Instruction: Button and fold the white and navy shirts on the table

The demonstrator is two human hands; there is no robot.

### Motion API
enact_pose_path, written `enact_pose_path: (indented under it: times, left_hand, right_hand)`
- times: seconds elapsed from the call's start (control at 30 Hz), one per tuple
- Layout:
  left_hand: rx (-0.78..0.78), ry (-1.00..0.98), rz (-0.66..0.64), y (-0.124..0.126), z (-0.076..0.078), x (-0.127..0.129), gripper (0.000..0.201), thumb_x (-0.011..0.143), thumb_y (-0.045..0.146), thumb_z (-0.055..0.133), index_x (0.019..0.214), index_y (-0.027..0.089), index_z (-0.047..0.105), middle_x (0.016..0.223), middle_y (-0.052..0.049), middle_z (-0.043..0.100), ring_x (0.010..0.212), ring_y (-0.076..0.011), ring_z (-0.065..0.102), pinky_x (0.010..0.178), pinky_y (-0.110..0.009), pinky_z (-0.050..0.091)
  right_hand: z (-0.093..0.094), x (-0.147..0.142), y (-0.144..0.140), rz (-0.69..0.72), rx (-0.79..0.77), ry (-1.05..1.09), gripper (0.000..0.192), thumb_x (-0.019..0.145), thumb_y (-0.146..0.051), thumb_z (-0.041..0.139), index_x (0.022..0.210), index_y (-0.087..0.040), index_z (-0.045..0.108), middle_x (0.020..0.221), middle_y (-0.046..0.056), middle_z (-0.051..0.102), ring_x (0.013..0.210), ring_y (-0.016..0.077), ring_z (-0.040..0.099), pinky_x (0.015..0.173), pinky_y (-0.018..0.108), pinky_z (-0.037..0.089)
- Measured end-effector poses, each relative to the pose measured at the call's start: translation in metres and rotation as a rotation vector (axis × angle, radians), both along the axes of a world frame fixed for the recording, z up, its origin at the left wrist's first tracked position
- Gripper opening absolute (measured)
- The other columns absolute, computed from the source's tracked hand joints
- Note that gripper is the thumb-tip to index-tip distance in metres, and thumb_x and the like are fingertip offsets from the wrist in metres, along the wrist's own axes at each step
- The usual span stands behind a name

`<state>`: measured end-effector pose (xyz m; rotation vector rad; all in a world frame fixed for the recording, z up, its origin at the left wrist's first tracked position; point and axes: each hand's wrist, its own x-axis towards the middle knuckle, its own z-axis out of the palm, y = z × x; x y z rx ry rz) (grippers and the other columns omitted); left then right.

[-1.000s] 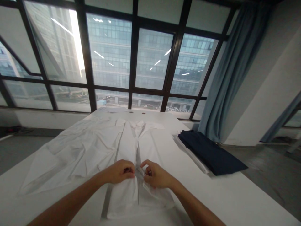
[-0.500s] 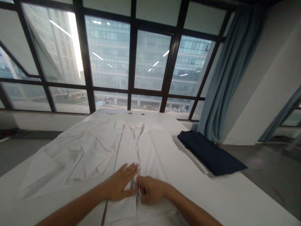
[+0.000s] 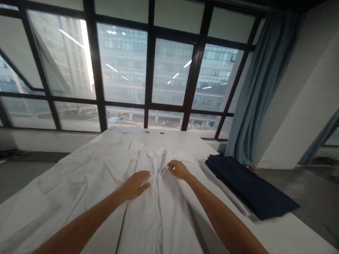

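A white shirt [image 3: 172,201] lies spread lengthwise in front of me, its collar [image 3: 159,152] at the far end and its front edges running down the middle. My left hand [image 3: 136,185] rests on the left front panel, fingers stretched out and thumb apart. Below the collar, my right hand [image 3: 178,170] is on the right front, with fingers and thumb curled together at the cloth. A small fold stands up beside its fingertips, though the exact grip is partly hidden. The lower end of the shirt runs out of view.
More crumpled white cloth [image 3: 66,187] covers the left part of the white table [image 3: 182,138]. A folded dark navy cloth [image 3: 251,187] lies on white fabric along the right edge. Windows [image 3: 122,63] stand behind the table, with a blue curtain [image 3: 254,95] at right.
My right hand has moved away from me, from the lower front edge up to just below the collar. My left hand has slid slightly forward and left.
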<state>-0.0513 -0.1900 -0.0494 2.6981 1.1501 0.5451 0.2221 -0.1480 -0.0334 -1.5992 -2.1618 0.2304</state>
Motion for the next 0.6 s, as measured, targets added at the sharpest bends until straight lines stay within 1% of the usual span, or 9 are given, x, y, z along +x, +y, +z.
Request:
enact_pose_path:
  times: [0.07, 0.17, 0.23, 0.3, 0.37, 0.43, 0.5, 0.53, 0.6]
  left_hand:
    - [-0.015, 0.071, 0.053, 0.028, -0.012, 0.004, 0.056, 0.092, 0.052, 0.039, 0.136, 0.017, 0.049, 0.146, -0.012, 0.042, 0.137, -0.0243, 0.035, 0.113, -0.043, 0.026]
    - [-0.061, 0.102, 0.061, 0.047, -0.028, 0.005, 0.066, 0.089, 0.061, 0.039, 0.141, 0.021, 0.042, 0.15, -0.01, 0.034, 0.14, -0.0248, 0.029, 0.114, -0.046, 0.022]
    - [-0.074, 0.102, 0.054, 0.047, -0.035, 0.005, 0.067, 0.09, 0.063, 0.037, 0.142, 0.022, 0.04, 0.151, -0.009, 0.033, 0.14, -0.0242, 0.028, 0.115, -0.046, 0.02]
    - [-0.066, 0.103, 0.056, 0.044, -0.04, 0.004, 0.065, 0.091, 0.062, 0.033, 0.143, 0.024, 0.039, 0.151, -0.007, 0.033, 0.141, -0.0229, 0.027, 0.115, -0.046, 0.02]
    - [-0.048, 0.109, 0.06, 0.041, -0.041, 0.004, 0.063, 0.093, 0.061, 0.03, 0.144, 0.025, 0.038, 0.152, -0.006, 0.031, 0.141, -0.0219, 0.025, 0.116, -0.045, 0.02]
    - [-0.033, 0.122, 0.055, 0.039, -0.042, 0.004, 0.063, 0.093, 0.06, 0.027, 0.145, 0.024, 0.036, 0.153, -0.005, 0.029, 0.142, -0.0216, 0.025, 0.116, -0.045, 0.02]
    - [-0.013, 0.127, 0.046, 0.039, -0.043, 0.004, 0.063, 0.094, 0.059, 0.027, 0.146, 0.024, 0.035, 0.152, -0.006, 0.029, 0.141, -0.0218, 0.025, 0.116, -0.045, 0.021]
    - [0.003, 0.126, 0.041, 0.039, -0.045, 0.004, 0.062, 0.094, 0.059, 0.027, 0.146, 0.024, 0.034, 0.152, -0.006, 0.03, 0.141, -0.0219, 0.025, 0.115, -0.045, 0.022]
    - [0.037, 0.121, 0.036, 0.041, -0.048, 0.003, 0.06, 0.095, 0.057, 0.028, 0.146, 0.025, 0.034, 0.152, -0.005, 0.031, 0.141, -0.0217, 0.026, 0.115, -0.044, 0.023]
  right_hand:
    - [-0.01, 0.002, 0.038, -0.069, 0.069, -0.068, 0.035, 0.083, -0.019, 0.052, 0.116, -0.015, 0.063, 0.123, 0.011, 0.062, 0.113, 0.0216, 0.057, 0.099, 0.034, 0.041]
    - [-0.024, -0.001, 0.082, -0.077, 0.051, -0.16, 0.044, 0.083, -0.018, 0.05, 0.126, -0.017, 0.058, 0.134, 0.01, 0.055, 0.125, 0.0225, 0.048, 0.106, 0.034, 0.036]
    - [-0.032, -0.004, 0.105, -0.056, 0.013, -0.223, 0.051, 0.083, -0.019, 0.049, 0.134, -0.017, 0.052, 0.141, 0.01, 0.048, 0.132, 0.0223, 0.041, 0.11, 0.035, 0.03]
    - [-0.04, -0.006, 0.123, -0.033, -0.03, -0.275, 0.056, 0.085, -0.022, 0.047, 0.14, -0.018, 0.043, 0.149, 0.01, 0.038, 0.139, 0.0218, 0.029, 0.114, 0.04, 0.02]
    - [-0.047, -0.006, 0.137, -0.015, -0.082, -0.314, 0.059, 0.088, -0.03, 0.044, 0.145, -0.019, 0.036, 0.154, 0.009, 0.028, 0.143, 0.0222, 0.019, 0.115, 0.046, 0.011]
    - [-0.054, -0.006, 0.148, 0.007, -0.12, -0.321, 0.062, 0.09, -0.041, 0.041, 0.148, -0.02, 0.03, 0.156, 0.009, 0.021, 0.144, 0.0237, 0.014, 0.114, 0.051, 0.005]
    - [-0.06, -0.004, 0.156, 0.034, -0.136, -0.303, 0.07, 0.089, -0.053, 0.04, 0.149, -0.02, 0.026, 0.157, 0.009, 0.017, 0.144, 0.025, 0.012, 0.113, 0.053, 0.004]
    - [-0.062, -0.002, 0.161, 0.028, -0.121, -0.275, 0.072, 0.089, -0.056, 0.039, 0.149, -0.02, 0.026, 0.157, 0.009, 0.017, 0.144, 0.0248, 0.013, 0.114, 0.051, 0.007]
    - [-0.062, 0.003, 0.171, -0.074, -0.053, -0.189, 0.069, 0.09, -0.056, 0.036, 0.148, -0.018, 0.03, 0.155, 0.01, 0.024, 0.142, 0.0229, 0.02, 0.114, 0.044, 0.015]
